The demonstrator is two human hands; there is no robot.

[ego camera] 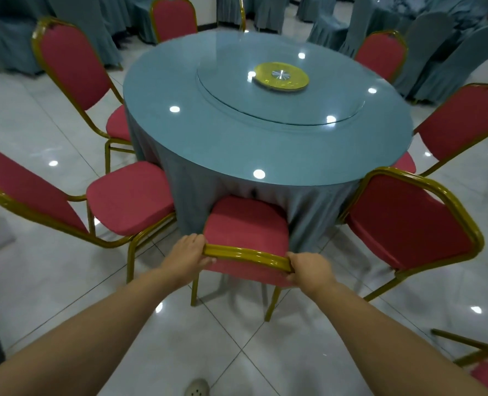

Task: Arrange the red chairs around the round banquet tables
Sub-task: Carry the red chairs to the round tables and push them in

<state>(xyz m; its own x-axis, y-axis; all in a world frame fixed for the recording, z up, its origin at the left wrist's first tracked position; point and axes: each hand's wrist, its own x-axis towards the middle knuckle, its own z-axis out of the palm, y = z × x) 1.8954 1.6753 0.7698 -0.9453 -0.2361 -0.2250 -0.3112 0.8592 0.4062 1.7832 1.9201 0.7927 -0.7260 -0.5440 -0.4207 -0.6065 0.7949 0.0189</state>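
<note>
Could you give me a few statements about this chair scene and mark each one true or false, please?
1. Both hands, left hand and right hand, grip the top rail of the near chair. True.
2. The near chair's seat touches the tablecloth. True.
3. The table is square. False: it is round.
4. A yellow disc sits at the turntable's centre. True.
5. The chair frames are silver. False: they are gold.

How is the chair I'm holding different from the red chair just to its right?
The held chair faces the round table squarely, seat tucked into the cloth; the right chair stands angled. The left hand and right hand grip the held chair's top rail; nothing touches the right chair. Both are red with gold frames.
</note>
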